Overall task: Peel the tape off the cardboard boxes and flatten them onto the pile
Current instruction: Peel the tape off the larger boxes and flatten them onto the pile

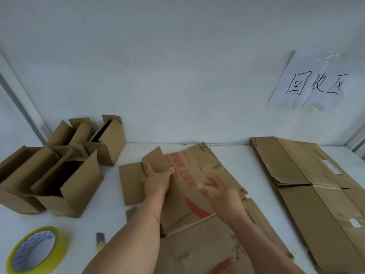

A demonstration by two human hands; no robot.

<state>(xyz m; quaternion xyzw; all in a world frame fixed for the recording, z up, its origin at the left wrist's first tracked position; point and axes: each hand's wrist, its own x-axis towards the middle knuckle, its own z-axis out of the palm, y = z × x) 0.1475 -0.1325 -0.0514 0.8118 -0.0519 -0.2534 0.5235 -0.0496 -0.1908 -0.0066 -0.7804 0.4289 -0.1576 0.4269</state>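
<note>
Pale wall (177, 66), white table (110, 218)

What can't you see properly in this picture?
All in the head view:
- Right hand: blurred, so its grip cannot be told.
- Small tool by the tape roll: too blurred to name.
- Open boxes: their dark insides hide any contents.
- Flat box: the arms cover part of it, and the bottom edge cuts it off.
- Pile: the right edge cuts it off.

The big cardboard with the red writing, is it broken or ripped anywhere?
Yes. The flattened cardboard under the left hand and the blurred right hand has ragged, torn right edges and scuffed holes near its lower part. The flattened pile on the right has a jagged tear along a fold.
</note>
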